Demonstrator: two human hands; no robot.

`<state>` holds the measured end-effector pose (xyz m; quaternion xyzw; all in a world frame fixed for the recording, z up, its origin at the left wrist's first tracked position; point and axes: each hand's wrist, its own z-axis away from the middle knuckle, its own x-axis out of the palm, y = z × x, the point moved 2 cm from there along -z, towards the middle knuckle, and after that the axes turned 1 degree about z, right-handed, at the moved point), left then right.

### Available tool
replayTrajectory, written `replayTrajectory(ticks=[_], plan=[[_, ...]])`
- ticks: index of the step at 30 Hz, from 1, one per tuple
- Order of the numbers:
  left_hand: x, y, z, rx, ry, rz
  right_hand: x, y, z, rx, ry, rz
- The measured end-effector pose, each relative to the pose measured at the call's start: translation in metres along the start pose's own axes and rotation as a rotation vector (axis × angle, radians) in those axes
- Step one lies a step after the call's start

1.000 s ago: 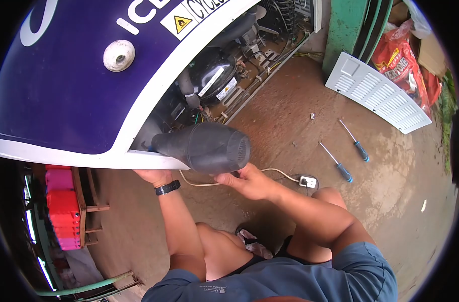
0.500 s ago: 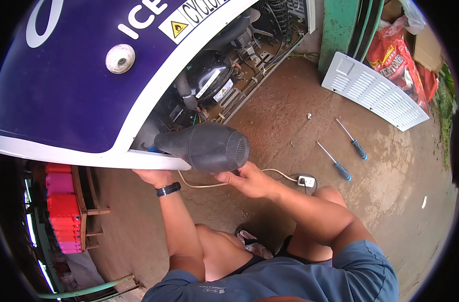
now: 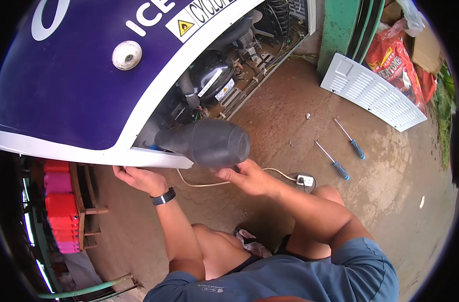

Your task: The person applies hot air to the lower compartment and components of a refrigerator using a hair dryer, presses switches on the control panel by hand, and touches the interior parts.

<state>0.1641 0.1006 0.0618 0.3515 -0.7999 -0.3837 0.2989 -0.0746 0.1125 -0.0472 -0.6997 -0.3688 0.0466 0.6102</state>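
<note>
My right hand (image 3: 249, 177) is closed under the black hair dryer (image 3: 214, 143), around a handle that the body mostly hides. The nozzle points left into the open machine compartment of the blue and white freezer (image 3: 63, 100). Inside, a round black compressor (image 3: 208, 70) sits among pipes and wires, right beyond the dryer. My left hand (image 3: 141, 180), with a dark wristwatch, is at the white lower edge of the freezer. Its fingers are stretched out, their tips partly hidden by that edge, and I see nothing held in them.
Two blue-handled screwdrivers (image 3: 358, 149) (image 3: 341, 171) lie on the concrete floor at right. A white vented panel (image 3: 373, 93) leans near a green post (image 3: 336, 35) and a red bag (image 3: 393, 63). A pale cord runs to a white power socket (image 3: 304, 180). Red and pink stacked items (image 3: 62, 209) stand at left.
My left hand has slid left along the freezer's edge, and more of its fingers show. The hair dryer stays at the compartment opening, with its body shifted very slightly up. The view has shifted a little.
</note>
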Motion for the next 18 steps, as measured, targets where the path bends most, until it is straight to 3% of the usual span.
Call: replayTrajectory(ticks=[2, 4, 6, 8, 10, 11, 13, 14, 16, 18], plan=[[-0.002, 0.025, 0.006, 0.338, 0.036, -0.223, 0.001, -0.004, -0.001, 0.009, 0.006, -0.003], [-0.007, 0.039, 0.025, 0.408, 0.080, -0.258, 0.003, -0.008, -0.004, 0.018, -0.006, -0.019], [-0.006, 0.048, 0.053, 0.473, -0.347, -0.088, 0.003, -0.012, -0.005, 0.078, -0.007, -0.058], [-0.004, 0.037, 0.096, 0.084, -0.564, -0.061, 0.004, -0.014, -0.005, 0.069, -0.018, 0.000], [-0.005, 0.012, 0.125, -0.262, -0.511, 0.082, 0.002, -0.015, -0.004, 0.078, 0.016, 0.008], [-0.003, 0.006, 0.132, -0.266, -0.506, 0.085, 0.001, -0.016, -0.002, 0.128, 0.017, 0.047], [0.012, 0.011, 0.136, -0.584, -0.595, 0.390, -0.001, -0.019, 0.000, 0.107, 0.014, 0.047], [0.011, 0.009, 0.133, -0.587, -0.590, 0.381, 0.001, -0.020, 0.000, 0.071, 0.016, 0.041], [0.019, 0.008, 0.126, -0.567, -0.793, 0.429, 0.004, -0.018, -0.004, 0.054, 0.015, 0.017], [0.018, 0.009, 0.130, -0.699, -0.838, 0.325, 0.002, -0.016, -0.002, 0.038, 0.030, 0.007]])
